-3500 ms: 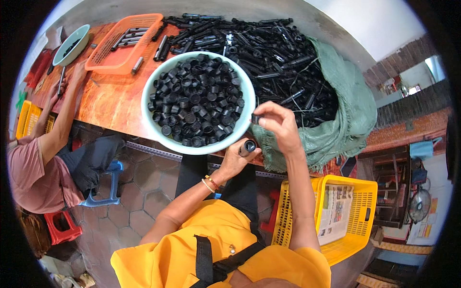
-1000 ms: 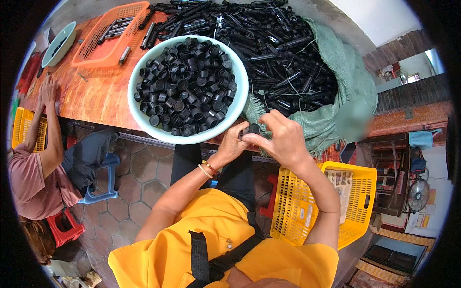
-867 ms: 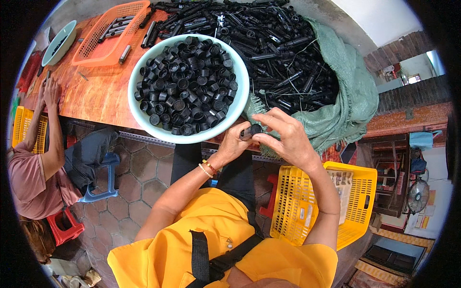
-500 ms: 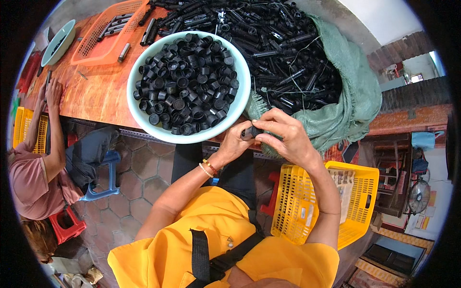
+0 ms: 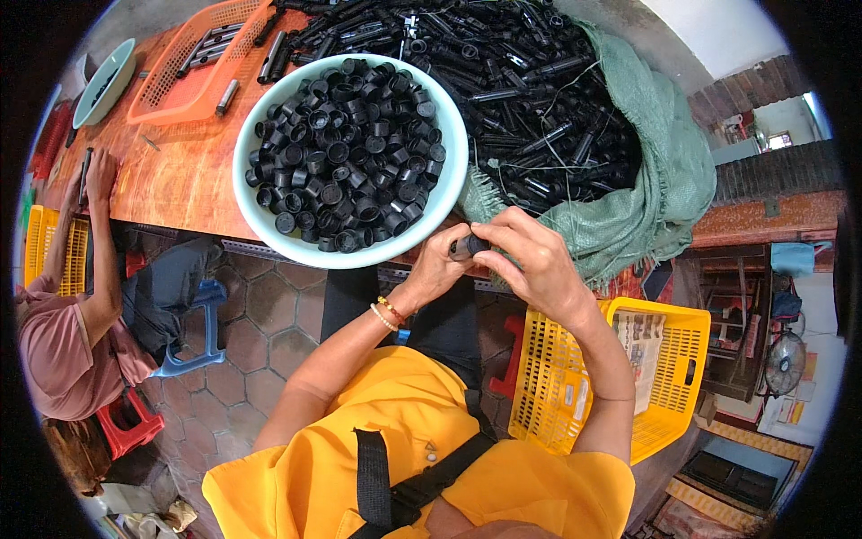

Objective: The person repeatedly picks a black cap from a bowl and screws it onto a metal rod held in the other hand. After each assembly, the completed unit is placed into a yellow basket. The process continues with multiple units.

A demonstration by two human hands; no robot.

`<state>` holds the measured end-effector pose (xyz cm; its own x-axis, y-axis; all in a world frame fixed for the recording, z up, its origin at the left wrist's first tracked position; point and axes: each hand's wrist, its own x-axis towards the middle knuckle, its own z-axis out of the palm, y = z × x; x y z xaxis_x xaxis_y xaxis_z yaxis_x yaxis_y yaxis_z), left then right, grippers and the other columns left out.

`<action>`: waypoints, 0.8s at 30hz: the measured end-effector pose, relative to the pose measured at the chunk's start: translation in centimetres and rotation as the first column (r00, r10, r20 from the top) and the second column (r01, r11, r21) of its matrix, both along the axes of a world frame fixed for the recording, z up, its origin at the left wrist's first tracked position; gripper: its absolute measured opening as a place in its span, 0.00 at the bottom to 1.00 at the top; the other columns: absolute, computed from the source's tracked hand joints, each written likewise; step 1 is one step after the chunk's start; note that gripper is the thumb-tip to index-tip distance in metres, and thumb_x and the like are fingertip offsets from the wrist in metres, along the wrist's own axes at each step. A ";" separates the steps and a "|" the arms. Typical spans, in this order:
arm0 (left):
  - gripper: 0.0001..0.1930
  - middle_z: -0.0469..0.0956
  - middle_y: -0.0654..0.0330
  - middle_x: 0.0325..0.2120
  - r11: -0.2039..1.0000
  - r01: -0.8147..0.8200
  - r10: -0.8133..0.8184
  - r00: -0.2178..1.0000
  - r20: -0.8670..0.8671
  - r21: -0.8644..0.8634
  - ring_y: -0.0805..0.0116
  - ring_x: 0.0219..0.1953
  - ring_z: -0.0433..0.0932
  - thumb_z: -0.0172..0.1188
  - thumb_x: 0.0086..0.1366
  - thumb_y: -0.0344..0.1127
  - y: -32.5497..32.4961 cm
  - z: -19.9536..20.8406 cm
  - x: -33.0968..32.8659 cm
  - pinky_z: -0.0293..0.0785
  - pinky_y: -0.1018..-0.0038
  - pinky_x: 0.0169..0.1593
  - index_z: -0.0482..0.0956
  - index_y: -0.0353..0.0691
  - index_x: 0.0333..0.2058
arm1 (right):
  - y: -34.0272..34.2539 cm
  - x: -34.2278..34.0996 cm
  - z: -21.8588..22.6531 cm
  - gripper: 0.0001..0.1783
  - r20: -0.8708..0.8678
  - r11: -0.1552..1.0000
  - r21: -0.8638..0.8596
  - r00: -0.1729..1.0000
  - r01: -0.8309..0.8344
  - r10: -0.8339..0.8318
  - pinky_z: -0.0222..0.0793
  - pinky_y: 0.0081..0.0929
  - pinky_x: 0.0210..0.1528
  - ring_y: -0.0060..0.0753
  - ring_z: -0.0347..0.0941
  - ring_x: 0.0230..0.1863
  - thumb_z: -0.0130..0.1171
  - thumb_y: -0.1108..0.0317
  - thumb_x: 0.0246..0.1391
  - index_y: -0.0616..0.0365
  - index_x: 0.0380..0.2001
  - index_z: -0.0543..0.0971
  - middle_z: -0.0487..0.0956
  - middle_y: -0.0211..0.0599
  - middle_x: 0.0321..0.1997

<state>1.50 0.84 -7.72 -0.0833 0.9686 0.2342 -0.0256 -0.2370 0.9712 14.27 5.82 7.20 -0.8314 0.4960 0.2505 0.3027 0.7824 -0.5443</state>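
Floor (image 5: 269,364): brown tiles of hexagon form, seen below the table edge.
Table (image 5: 171,184): orange-red top, which goes across the upper part of the view.
Co-worker (image 5: 72,368): sits at the left side in a pink shirt and holds a dark rod (image 5: 85,175) with both hands.
Pile (image 5: 557,108): many black tubular parts, behind the bowl and to the right of it.
Sack (image 5: 651,175): green, woven, folded open along the right side of the pile.
Crate (image 5: 549,382): yellow, with holes in its walls; a printed paper (image 5: 639,350) is inside.
Bowl (image 5: 346,260): pale blue-green, round, at the front edge of the table, filled with short black caps (image 5: 350,153).
Basket (image 5: 175,117): orange, to the left of the bowl; some silver tubes (image 5: 211,40) lie in it.
Right hand (image 5: 537,256): thumb and forefinger are clamped on the right end of the short tube (image 5: 461,249).
Left hand (image 5: 433,269): fingers are closed around the body of the same tube.
Tube: dark, held between both hands, just in front of the bowl; the fingers cover much of it, so I cannot tell if its end has a cap.
Bracelets (image 5: 386,314): two strings of beads, on the left wrist.
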 end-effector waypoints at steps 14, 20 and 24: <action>0.12 0.77 0.55 0.36 0.991 -0.130 0.130 0.992 0.004 0.041 0.65 0.44 0.75 0.60 0.56 0.27 0.0 -0.6 0.8 0.70 0.70 0.48 0.75 0.33 0.40 | 2.2 -5.8 -1.2 0.15 0.338 0.988 0.148 0.941 -0.044 -0.009 0.72 0.41 0.28 0.48 0.76 0.28 0.48 0.60 0.56 0.58 0.26 0.79 0.76 0.45 0.24; 0.22 0.70 0.51 0.46 0.988 -0.057 0.053 0.998 -0.027 -0.146 0.60 0.51 0.69 0.59 0.58 0.28 -0.2 -3.6 0.6 0.66 0.67 0.53 0.66 0.33 0.51 | 2.0 -6.8 -2.5 0.20 0.463 0.993 -0.008 0.881 0.117 -0.101 0.71 0.45 0.34 0.52 0.76 0.33 0.45 0.59 0.58 0.62 0.22 0.79 0.77 0.50 0.28; 0.23 0.69 0.50 0.46 0.995 -0.047 0.028 0.980 -0.196 -0.089 0.59 0.51 0.69 0.60 0.58 0.30 -0.8 -1.5 -0.1 0.65 0.66 0.54 0.65 0.32 0.51 | 1.6 -7.0 -2.9 0.19 0.455 0.981 -0.007 0.874 0.195 -0.170 0.71 0.44 0.36 0.51 0.76 0.32 0.46 0.60 0.56 0.62 0.22 0.79 0.78 0.48 0.28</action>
<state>1.40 0.00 -9.19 -0.0817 0.9839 0.1588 0.1730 -0.1429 0.9745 7.24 7.47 4.30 -0.7416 0.6518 -0.1584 0.6591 0.6642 -0.3526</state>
